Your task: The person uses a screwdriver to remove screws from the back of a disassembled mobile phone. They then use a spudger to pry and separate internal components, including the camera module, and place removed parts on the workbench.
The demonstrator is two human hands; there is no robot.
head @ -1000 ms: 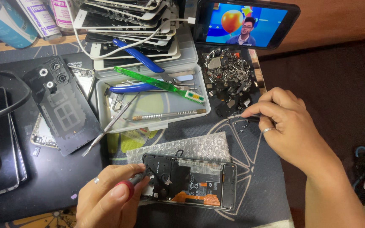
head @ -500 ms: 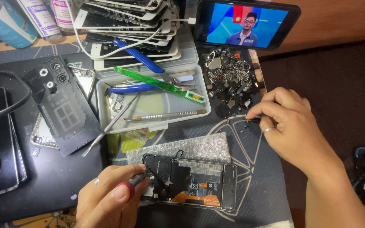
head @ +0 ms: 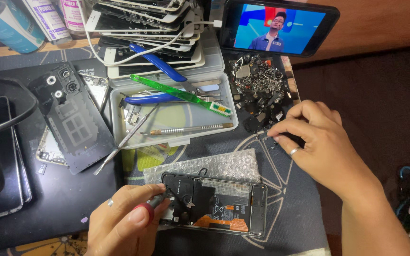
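- Left of the opened phone (head: 214,204), a loose back cover (head: 74,118) lies on the dark mat, and a metal prying tool (head: 124,140) leans off the clear tray (head: 119,102) towards it; a stray elbow could knock either one off.
- The left hand (head: 122,227) is clamped around a red-handled screwdriver (head: 150,205), its tip resting at the phone's left end. If the tip slips, I'd expect it to gouge the board or the orange ribbon beside it.
- The opened phone lies face down on bubble wrap (head: 205,166), right at the near edge of the mat; that springy layer could let it shift under pressure.
- Up and to the right of the phone, the right hand (head: 319,147) has its fingertips pinched together at the rim of a heap of small metal parts (head: 259,90). I cannot tell whether they hold anything; a tiny screw could easily drop and vanish on the patterned mat.
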